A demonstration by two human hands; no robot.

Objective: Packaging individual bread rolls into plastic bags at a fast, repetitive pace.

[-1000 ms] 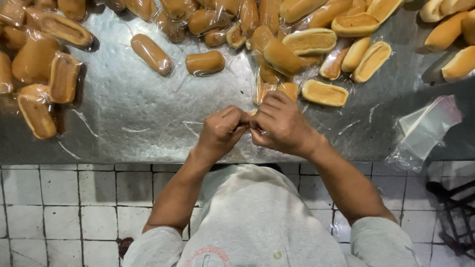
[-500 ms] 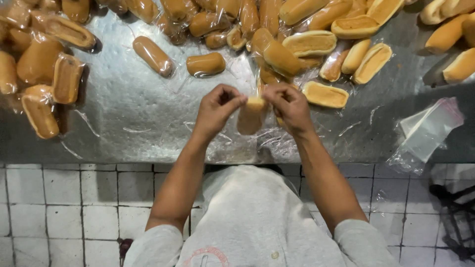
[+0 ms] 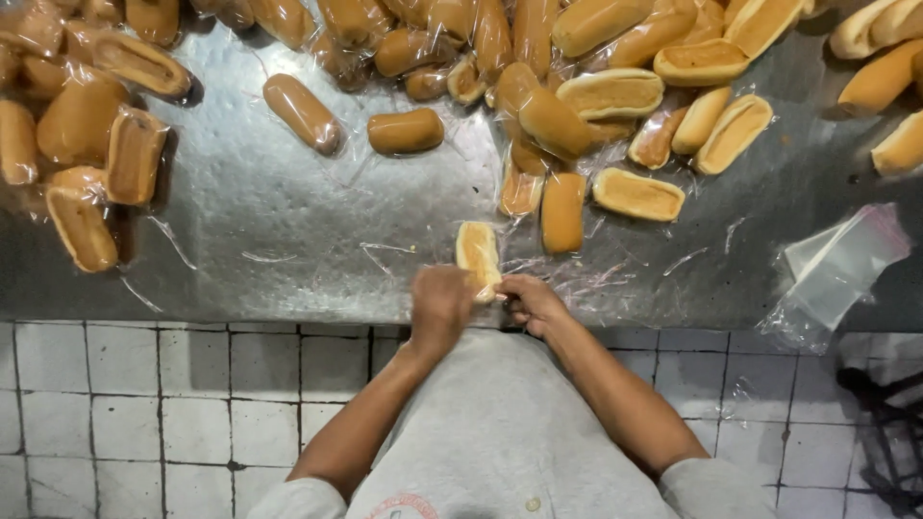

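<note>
— Where's the bun?
— The bagged bread roll [image 3: 478, 256] lies at the metal table [image 3: 288, 240]'s near edge; left hand [image 3: 440, 306] and right hand [image 3: 532, 303] pinch its near end.
— Handling?
— Likely light, soft, squashable; grip the slippery plastic, not the crumb.

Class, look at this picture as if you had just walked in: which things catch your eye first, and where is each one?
First come the long bread rolls heaped across the far side of the metal table, many in clear wrap. At the near edge, the left hand and right hand meet at a single roll. A stack of clear plastic bags lies at the right.
</note>
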